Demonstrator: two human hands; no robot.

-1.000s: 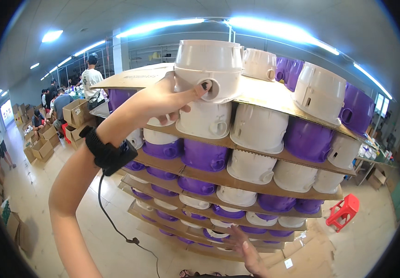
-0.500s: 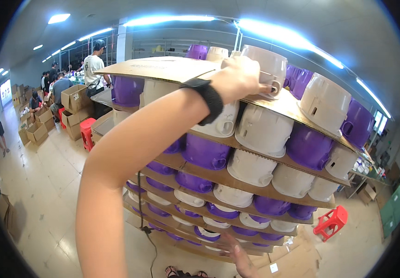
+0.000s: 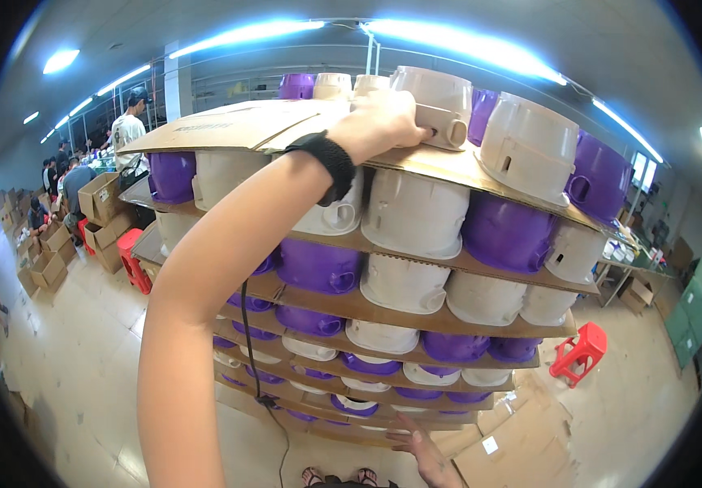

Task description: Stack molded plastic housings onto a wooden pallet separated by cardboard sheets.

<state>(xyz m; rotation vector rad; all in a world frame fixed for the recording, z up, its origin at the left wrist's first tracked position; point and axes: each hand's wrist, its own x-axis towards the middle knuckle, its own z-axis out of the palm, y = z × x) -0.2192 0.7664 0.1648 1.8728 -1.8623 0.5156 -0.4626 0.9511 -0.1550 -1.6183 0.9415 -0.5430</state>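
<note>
- One white shell (image 3: 436, 110) sits on the top cardboard sheet (image 3: 229, 126) of a tall stack, at its near edge, with its round side port facing the camera.
- Left hand (image 3: 379, 122) is raised to it, palm against the shell's left side, fingers closed around it and the thumb tip at the port.
- A black wrist strap (image 3: 330, 163) circles the left forearm just behind the hand.
- Beside the held shell, to the right, stands another white shell (image 3: 530, 150), then a purple one (image 3: 603, 183) further right; behind it more white and purple shells (image 3: 318, 84) stand on the same sheet.
- Below, the stack alternates cardboard layers with rows of white and purple shells, such as a purple shell (image 3: 318, 264) under the forearm.
- Right hand (image 3: 424, 447) is low at the foot of the stack, fingers spread open and flat, holding nothing, touching the lowest cardboard.
- A black cable (image 3: 245, 342) hangs down in front of the stack.
- Red stools stand on the floor: one (image 3: 580, 351) to the right, one (image 3: 133, 259) to the left.
- Far left, other people (image 3: 127, 126) work among open cardboard boxes (image 3: 103, 195).
</note>
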